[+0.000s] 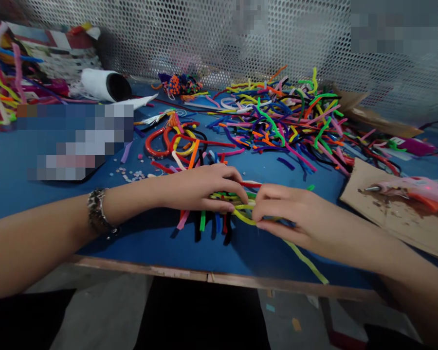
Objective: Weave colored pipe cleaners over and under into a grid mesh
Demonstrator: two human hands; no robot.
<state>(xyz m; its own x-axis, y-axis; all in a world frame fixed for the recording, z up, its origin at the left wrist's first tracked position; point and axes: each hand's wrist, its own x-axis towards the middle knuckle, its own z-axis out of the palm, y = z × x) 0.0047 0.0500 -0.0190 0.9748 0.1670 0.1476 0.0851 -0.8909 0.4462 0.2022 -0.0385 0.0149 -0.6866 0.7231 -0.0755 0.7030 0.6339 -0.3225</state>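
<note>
My left hand [204, 187] lies over a small woven piece of pipe cleaners [224, 196], its fingers curled down and its thumb gripping the right part of it. Colored strip ends stick out above and below that hand: orange, pink, green, blue, red and black. Between my two hands a yellow-green pipe cleaner [244, 219] bends in a loop. My right hand [295, 206] pinches it near the woven piece's right side, and its tail slants toward the table's front edge. Much of the weave is hidden beneath my fingers.
A heap of cut pipe cleaners [270, 116] spreads at the back. Red-handled scissors [156, 148] lie left of center, near scattered small beads [131, 175]. At right, a pink glue gun [405, 187] rests on cardboard [368, 209]. A perforated metal panel [204, 39] stands behind.
</note>
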